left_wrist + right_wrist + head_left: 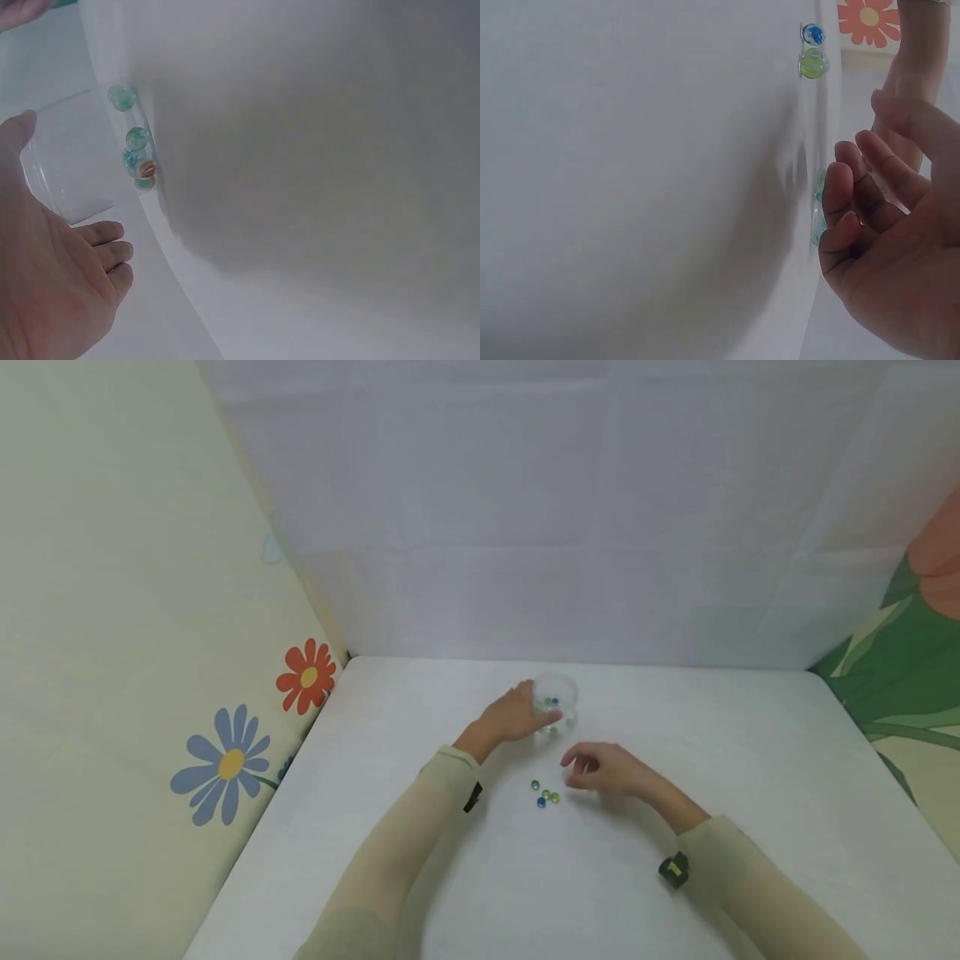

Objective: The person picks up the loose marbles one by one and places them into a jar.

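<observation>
A clear round container [558, 683] stands toward the back of the table, with several marbles [136, 139] in green, blue and orange-red at its bottom. My left hand [510, 716] holds it from the left side, thumb in front and fingers behind. In the left wrist view, the thumb and fingers frame the see-through wall. My right hand [609, 768] hovers close to the table in front of the container, fingers loosely curled with nothing visible in them. Just left of it lie loose marbles: a green one [535, 785], a blue one [542, 802] and two yellow-green ones [555, 797].
The white-covered table [637, 902] meets a pale cloth backdrop [525, 527] behind the container. A flower-printed panel [112, 652] borders the left side, and a leaf-printed one [922, 668] the right. Dark wrist devices are strapped beneath both sleeves.
</observation>
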A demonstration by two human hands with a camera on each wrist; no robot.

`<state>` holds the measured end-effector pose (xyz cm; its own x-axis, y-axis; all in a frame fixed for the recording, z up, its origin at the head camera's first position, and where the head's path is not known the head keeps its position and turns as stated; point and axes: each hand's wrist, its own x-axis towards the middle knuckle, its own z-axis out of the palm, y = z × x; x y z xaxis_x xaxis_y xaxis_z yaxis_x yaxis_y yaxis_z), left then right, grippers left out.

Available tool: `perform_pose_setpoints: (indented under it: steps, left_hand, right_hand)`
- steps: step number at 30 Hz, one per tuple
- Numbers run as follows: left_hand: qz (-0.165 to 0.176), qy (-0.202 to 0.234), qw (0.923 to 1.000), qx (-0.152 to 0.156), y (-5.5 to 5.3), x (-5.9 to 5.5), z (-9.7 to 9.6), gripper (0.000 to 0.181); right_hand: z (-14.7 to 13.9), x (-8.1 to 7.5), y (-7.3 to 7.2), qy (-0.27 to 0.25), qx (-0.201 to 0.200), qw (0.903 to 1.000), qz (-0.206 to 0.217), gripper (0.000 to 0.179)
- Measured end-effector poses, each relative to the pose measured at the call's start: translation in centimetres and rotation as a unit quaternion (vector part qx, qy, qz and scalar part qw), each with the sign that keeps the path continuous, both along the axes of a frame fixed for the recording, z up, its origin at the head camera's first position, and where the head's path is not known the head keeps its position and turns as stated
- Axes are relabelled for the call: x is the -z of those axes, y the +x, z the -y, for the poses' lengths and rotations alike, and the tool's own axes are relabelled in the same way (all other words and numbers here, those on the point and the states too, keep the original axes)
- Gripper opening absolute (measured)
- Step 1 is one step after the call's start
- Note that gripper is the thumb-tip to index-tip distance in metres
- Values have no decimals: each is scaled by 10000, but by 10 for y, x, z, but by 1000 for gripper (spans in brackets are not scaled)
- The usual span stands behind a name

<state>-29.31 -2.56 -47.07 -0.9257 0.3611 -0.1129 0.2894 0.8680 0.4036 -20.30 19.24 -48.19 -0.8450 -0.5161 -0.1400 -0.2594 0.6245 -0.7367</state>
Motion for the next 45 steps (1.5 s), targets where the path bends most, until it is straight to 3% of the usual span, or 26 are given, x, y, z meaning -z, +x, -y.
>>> perform_pose_setpoints:
  steps: [4, 21, 34, 45]
  left_hand:
    - [-169, -59, 9998, 88, -1, 2, 1, 107]
    - [-158, -425, 9990, 46, -1, -1, -2, 107]
    - [-183, -451, 9987, 118, 0, -8, -8, 104]
    - [-92, -430, 9990, 89, 0, -6, -9, 106]
  right_hand:
    - [3, 3, 2, -53, -221, 9997, -64, 30]
    - [14, 12, 4, 200, -611, 9978, -133, 29]
    - [20, 20, 3, 531, -294, 9981, -114, 30]
    - [19, 22, 2, 508, -207, 9985, -16, 15]
